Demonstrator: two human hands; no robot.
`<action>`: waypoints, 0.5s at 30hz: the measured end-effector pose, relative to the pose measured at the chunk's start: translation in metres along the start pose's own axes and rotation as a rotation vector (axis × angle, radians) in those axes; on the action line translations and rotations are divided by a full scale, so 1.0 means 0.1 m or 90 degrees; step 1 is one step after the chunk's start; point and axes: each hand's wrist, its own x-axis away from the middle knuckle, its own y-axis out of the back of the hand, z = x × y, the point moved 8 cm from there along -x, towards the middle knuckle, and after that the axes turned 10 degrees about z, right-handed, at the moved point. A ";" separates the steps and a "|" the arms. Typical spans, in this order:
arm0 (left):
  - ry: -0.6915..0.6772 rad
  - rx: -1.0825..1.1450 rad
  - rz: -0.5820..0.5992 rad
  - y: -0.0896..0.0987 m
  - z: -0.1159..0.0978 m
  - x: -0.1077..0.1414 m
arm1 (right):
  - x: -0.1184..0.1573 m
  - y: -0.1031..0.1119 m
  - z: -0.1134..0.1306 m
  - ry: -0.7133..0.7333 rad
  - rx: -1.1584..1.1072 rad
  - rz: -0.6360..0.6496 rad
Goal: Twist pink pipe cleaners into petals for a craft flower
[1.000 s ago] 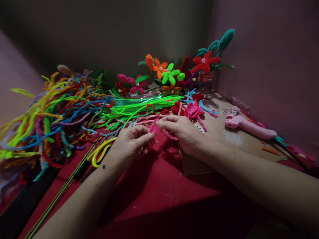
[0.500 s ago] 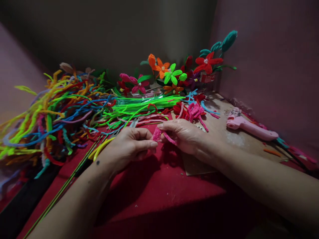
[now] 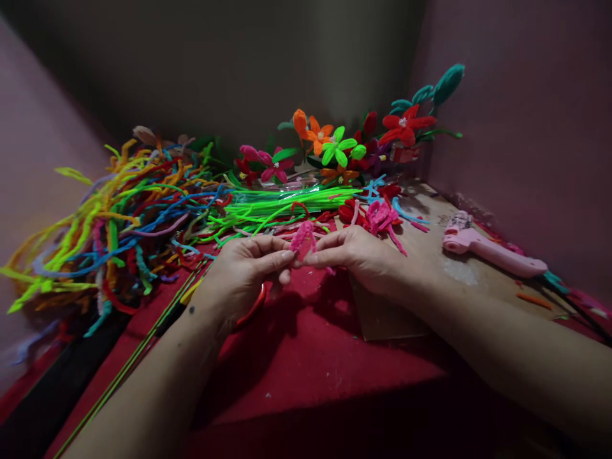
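While the left hand (image 3: 239, 271) and right hand (image 3: 370, 258) are pinching its near end, the pink fuzzy piece (image 3: 303, 238) is sitting between them (neither being clearly nearer), its long axis pointing roughly far.

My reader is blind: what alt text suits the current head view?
The left hand and right hand hold a fuzzy pink piece between them above a red surface. Multicoloured fuzzy stems lie to the left, a green bundle and fuzzy flowers beyond, a pink tool to the right.
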 end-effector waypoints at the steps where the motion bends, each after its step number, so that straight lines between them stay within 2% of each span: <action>1: -0.005 -0.009 -0.009 0.01 -0.01 0.00 | 0.01 -0.02 0.01 -0.004 0.025 0.014; 4: -0.019 -0.048 -0.041 0.03 -0.05 0.01 | 0.01 -0.07 0.03 -0.002 0.031 0.040; 6: -0.031 -0.069 -0.055 0.03 -0.08 0.02 | 0.00 -0.08 0.00 -0.002 -0.048 0.039; 11: -0.030 -0.056 -0.067 -0.01 -0.07 0.02 | -0.03 -0.03 -0.05 0.048 -0.266 -0.013; 15: -0.008 -0.045 -0.046 -0.07 -0.03 0.01 | -0.01 0.03 0.00 0.119 -0.256 -0.071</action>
